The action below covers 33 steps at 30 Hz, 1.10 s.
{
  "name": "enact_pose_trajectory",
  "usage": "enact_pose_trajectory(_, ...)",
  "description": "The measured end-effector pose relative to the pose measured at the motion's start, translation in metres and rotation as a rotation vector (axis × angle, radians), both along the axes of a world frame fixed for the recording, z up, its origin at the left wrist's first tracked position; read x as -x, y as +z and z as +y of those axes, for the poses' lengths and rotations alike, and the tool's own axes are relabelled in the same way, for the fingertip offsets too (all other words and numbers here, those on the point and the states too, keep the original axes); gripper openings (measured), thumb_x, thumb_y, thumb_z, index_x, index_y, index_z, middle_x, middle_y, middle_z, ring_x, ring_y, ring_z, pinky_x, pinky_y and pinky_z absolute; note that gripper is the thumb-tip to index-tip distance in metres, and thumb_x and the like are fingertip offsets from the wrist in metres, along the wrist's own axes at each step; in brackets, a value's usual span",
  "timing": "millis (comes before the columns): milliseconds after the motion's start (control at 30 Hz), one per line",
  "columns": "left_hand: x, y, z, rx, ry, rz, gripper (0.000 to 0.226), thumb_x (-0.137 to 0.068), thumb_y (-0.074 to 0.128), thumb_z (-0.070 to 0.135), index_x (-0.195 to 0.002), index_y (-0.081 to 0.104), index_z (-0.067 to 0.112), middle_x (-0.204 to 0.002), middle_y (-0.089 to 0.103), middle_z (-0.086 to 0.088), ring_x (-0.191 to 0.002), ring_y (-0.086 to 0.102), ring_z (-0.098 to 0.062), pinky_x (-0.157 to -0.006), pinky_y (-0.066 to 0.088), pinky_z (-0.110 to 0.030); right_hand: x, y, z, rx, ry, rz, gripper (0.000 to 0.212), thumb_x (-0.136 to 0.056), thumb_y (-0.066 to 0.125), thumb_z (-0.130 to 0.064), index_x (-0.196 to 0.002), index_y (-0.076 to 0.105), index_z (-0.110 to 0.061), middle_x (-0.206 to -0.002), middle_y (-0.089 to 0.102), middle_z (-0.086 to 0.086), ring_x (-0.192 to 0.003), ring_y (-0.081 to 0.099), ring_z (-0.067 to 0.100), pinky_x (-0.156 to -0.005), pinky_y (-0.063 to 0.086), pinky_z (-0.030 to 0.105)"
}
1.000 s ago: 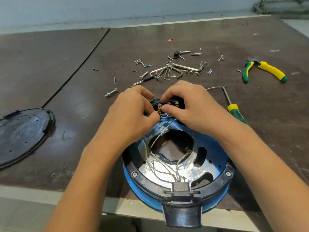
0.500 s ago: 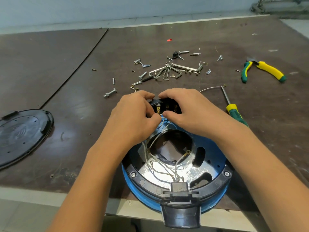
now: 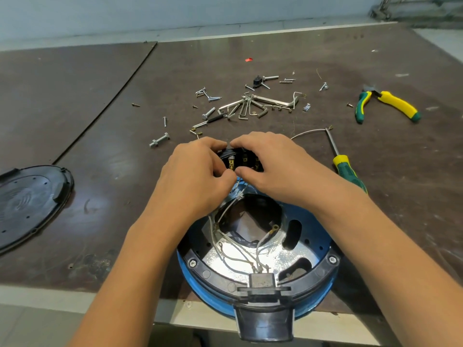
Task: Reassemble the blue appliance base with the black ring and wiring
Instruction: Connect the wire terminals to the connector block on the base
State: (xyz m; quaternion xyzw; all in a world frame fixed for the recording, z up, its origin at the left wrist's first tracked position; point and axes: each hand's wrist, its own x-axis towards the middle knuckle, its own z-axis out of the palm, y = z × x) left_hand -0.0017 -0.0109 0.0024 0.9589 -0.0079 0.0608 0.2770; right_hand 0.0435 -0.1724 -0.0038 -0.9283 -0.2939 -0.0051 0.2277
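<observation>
Over brown table [image 3: 325, 58], left hand [image 3: 195, 176] and right hand [image 3: 273, 164] apparently pinch black terminal block [image 3: 246, 160].

The right hand [image 3: 273, 166] has spread wider over the small black terminal block [image 3: 246, 159]; its fingers [image 3: 248, 142] now meet those of the left hand [image 3: 195, 176]; its thumb sits lower, by the thin white wires [image 3: 240, 194].

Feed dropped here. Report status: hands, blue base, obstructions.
Left hand and right hand both gripping black terminal block at blue base far rim. Wires loose inside, black ring in place. Screwdriver beside right wrist, not blocking.
</observation>
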Motion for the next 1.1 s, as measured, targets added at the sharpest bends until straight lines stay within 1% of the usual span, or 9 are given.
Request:
enact_pose_trajectory(100,-0.0007,-0.0005,-0.0020,0.013,0.027,-0.020,0.017,-0.081,0.066,0.022,-0.070,0.079,0.020,-0.120,0.064,0.018,-0.099,0.062,-0.006,-0.086,0.054,-0.040,0.0000,0.0007,-0.0014,0.004,-0.002,-0.003,0.045,-0.093,0.062,-0.035,-0.137,0.051,-0.030,-0.125,0.060,-0.005,-0.117,0.053,0.018,-0.100,0.043,0.047)
enact_pose_trajectory(267,-0.0013,-0.0025,-0.0019,-0.013,-0.001,-0.026,0.021,-0.084,0.065,0.023,-0.068,0.078,0.020,-0.127,0.061,0.015,-0.098,0.062,-0.009,-0.083,0.054,-0.040,-0.0005,0.0000,-0.0004,0.017,0.002,-0.010,0.045,-0.094,0.062,-0.034,-0.137,0.051,-0.030,-0.127,0.060,-0.005,-0.118,0.052,0.018,-0.101,0.043,0.047)
enact_pose_trajectory(400,-0.0027,-0.0030,-0.0005,-0.008,-0.019,-0.034,0.024,-0.086,0.064,0.023,-0.067,0.077,0.020,-0.129,0.060,0.013,-0.097,0.063,-0.011,-0.081,0.054,-0.041,-0.0008,-0.0005,-0.0007,0.019,-0.004,-0.020,0.043,-0.094,0.061,-0.032,-0.136,0.052,-0.030,-0.126,0.061,-0.005,-0.117,0.052,0.018,-0.100,0.043,0.046)
enact_pose_trajectory(600,-0.0031,-0.0044,0.0027,-0.068,-0.075,-0.026,0.019,-0.091,0.064,0.028,-0.083,0.080,0.021,-0.132,0.057,0.012,-0.107,0.061,-0.015,-0.088,0.052,-0.041,-0.0027,-0.0013,-0.0007,-0.026,-0.013,-0.016,0.034,-0.095,0.061,-0.031,-0.129,0.058,-0.030,-0.112,0.065,-0.006,-0.108,0.053,0.017,-0.093,0.044,0.041)
enact_pose_trajectory(767,-0.0044,-0.0048,0.0011,-0.130,-0.089,-0.031,0.019,-0.093,0.063,0.028,-0.090,0.079,0.017,-0.132,0.056,0.007,-0.106,0.061,-0.022,-0.087,0.051,-0.043,-0.0037,-0.0004,-0.0008,-0.015,0.008,-0.023,0.035,-0.093,0.063,-0.032,-0.128,0.057,-0.029,-0.107,0.065,-0.005,-0.103,0.053,0.017,-0.088,0.045,0.038)
enact_pose_trajectory(867,-0.0048,-0.0044,0.0003,-0.142,-0.084,-0.052,0.019,-0.092,0.063,0.026,-0.088,0.079,0.017,-0.130,0.057,0.006,-0.104,0.061,-0.021,-0.087,0.051,-0.042,-0.0033,-0.0006,-0.0012,-0.010,0.018,-0.025,0.037,-0.092,0.064,-0.030,-0.128,0.057,-0.028,-0.107,0.065,-0.004,-0.102,0.054,0.017,-0.087,0.046,0.038)
enact_pose_trajectory(967,-0.0059,-0.0025,0.0008,-0.141,-0.086,-0.083,0.019,-0.088,0.064,0.024,-0.082,0.080,0.017,-0.124,0.062,0.006,-0.100,0.063,-0.017,-0.085,0.053,-0.039,-0.0031,-0.0006,-0.0010,-0.018,0.013,-0.026,0.037,-0.092,0.064,-0.029,-0.128,0.058,-0.028,-0.106,0.065,-0.002,-0.100,0.054,0.018,-0.086,0.047,0.037)
enact_pose_trajectory(1100,-0.0076,-0.0015,0.0011,-0.132,-0.077,-0.095,0.016,-0.083,0.066,0.023,-0.075,0.080,0.017,-0.117,0.066,0.006,-0.097,0.063,-0.014,-0.082,0.053,-0.037,-0.0034,-0.0017,-0.0004,-0.021,0.018,-0.036,0.036,-0.091,0.064,-0.029,-0.126,0.058,-0.028,-0.102,0.065,-0.005,-0.099,0.054,0.018,-0.086,0.047,0.039)
